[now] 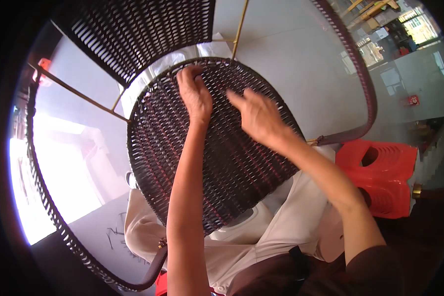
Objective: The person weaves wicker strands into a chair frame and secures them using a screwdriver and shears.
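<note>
A dark brown woven chair seat (222,163) lies tilted across my lap, with reddish strands running through its weave. On its far part rests my left hand (195,96), fingers bent down and pressed together against the weave. My right hand (262,117) is just to the right, over the seat, mostly curled with the index finger pointing left. Motion slightly blurs its fingertips. Whatever either hand pinches is too small or hidden to make out. Beyond the seat stands the chair's woven backrest (148,39), joined by thin gold-coloured metal rods (79,92).
Wrapped brown armrest loops curve out at the left (49,207) and right (369,89). A red plastic stool (380,170) lies on its side by my right arm. Beneath the woven seat, part of a pale support (246,224) shows between my legs. Stacked items stand far right.
</note>
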Available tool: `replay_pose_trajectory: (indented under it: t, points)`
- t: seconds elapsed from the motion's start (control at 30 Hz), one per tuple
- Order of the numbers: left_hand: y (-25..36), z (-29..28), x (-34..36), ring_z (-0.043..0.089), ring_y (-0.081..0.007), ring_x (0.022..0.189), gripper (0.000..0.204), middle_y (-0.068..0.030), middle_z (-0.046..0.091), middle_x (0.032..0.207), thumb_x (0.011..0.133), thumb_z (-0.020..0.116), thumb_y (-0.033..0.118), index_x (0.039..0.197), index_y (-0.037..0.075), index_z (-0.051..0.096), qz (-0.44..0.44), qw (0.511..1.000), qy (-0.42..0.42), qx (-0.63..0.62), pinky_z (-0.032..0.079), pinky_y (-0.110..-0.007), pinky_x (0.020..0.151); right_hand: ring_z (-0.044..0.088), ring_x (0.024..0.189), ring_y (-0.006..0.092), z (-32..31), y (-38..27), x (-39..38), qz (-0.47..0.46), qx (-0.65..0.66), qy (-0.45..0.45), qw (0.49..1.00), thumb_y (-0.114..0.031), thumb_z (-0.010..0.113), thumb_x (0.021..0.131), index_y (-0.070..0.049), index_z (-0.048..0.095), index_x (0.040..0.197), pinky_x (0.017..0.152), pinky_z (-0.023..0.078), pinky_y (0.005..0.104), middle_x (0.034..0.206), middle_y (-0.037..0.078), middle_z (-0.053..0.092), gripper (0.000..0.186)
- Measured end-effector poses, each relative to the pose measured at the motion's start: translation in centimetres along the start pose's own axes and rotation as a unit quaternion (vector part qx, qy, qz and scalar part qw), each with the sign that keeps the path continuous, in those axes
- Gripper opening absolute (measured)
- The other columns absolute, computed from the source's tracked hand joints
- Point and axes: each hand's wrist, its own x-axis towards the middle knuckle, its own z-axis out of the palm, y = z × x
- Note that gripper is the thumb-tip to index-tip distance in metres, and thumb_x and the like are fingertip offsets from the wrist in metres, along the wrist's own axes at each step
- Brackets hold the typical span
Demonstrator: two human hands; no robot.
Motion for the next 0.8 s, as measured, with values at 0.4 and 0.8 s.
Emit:
replay_pose_trajectory:
  t: [0.4, 0.8]
  points:
    - [3.5, -6.1, -10.4, 0.036, -0.0280, 0.132, 0.049, -0.0088, 0.033, 0.147, 0.098, 0.036, 0.030, 0.144, 0.012, 0.035, 0.058, 0.828, -0.285, 0.479, 0.029, -0.049, 0.107, 0.051, 0.095, 0.0269, 3.7, 2.6, -17.0, -0.115, 0.110, 0.373, 0.914, -0.003, 0.064, 0.071, -0.002, 0.054, 0.114, 0.083, 0.043, 0.0436, 0.099, 0.012, 0.048, 0.045]
    - [7.9, -7.6, -15.2, 0.022, -0.0218, 0.141, 0.052, -0.0017, 0.024, 0.152, 0.101, 0.023, 0.040, 0.147, 0.017, 0.027, 0.018, 0.760, -0.332, 0.559, 0.020, -0.050, 0.112, 0.052, 0.075, 0.0348, -7.9, 23.2, -46.5, 0.354, -0.091, 0.526, 0.768, -0.004, 0.055, 0.081, -0.002, 0.062, 0.099, 0.067, 0.042, 0.0449, 0.076, 0.017, 0.051, 0.019]
